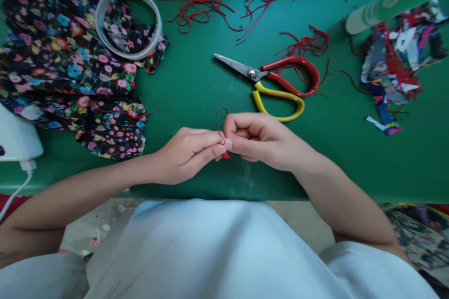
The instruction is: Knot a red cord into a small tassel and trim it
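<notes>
My left hand [189,155] and my right hand [261,142] meet fingertip to fingertip near the table's front edge. Between them they pinch a thin red cord [221,131], whose loose end curls up above the fingers. A small red piece [226,154] shows just below the fingertips; its shape is mostly hidden. Beyond my right hand lie scissors [251,73] with one red and one yellow handle, blades pointing left.
Floral fabric [59,56] with a tape roll [100,14] on it covers the left. Red cords [191,2] lie at the back. A bottle [389,3] and fabric scraps [389,65] are at the right, a white device [17,135] at the far left.
</notes>
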A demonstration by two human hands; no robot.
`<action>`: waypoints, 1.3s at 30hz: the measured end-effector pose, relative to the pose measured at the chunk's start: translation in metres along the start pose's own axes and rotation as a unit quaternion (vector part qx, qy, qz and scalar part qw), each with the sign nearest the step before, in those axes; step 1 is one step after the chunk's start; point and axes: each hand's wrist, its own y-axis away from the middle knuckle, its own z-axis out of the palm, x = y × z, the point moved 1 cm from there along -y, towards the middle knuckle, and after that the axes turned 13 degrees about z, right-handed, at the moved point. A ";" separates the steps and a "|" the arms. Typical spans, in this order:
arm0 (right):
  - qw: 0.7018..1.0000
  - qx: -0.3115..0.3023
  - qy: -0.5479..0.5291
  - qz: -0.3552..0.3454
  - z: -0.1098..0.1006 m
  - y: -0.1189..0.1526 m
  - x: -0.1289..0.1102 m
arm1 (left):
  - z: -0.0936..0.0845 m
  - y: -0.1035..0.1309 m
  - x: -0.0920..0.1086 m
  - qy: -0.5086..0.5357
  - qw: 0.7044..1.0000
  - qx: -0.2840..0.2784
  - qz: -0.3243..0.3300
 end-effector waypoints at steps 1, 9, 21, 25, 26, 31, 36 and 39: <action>1.000 -0.012 -0.022 -0.002 0.000 -0.001 0.001 | 0.000 0.000 0.000 0.008 1.000 0.005 -0.003; 0.998 0.021 -0.002 -0.067 0.003 -0.001 0.004 | -0.001 0.000 0.000 0.069 0.996 0.029 -0.047; 0.884 0.151 0.326 -0.299 0.007 0.014 -0.002 | -0.002 0.002 0.001 0.011 0.995 0.077 -0.059; 0.868 0.154 0.360 -0.306 0.010 0.015 0.002 | -0.001 0.002 0.004 0.005 0.995 0.085 -0.059; 0.863 0.150 0.366 -0.315 0.010 0.015 0.003 | -0.001 0.002 0.004 0.005 0.993 0.092 -0.068; 0.850 0.145 0.381 -0.333 0.012 0.014 0.007 | 0.004 0.008 0.003 0.042 0.981 0.139 -0.131; 0.843 0.158 0.386 -0.340 0.014 0.014 0.008 | 0.011 0.014 0.001 0.115 0.958 0.192 -0.178; 0.840 0.159 0.386 -0.347 0.014 0.012 0.006 | 0.010 0.013 0.002 0.120 0.949 0.216 -0.193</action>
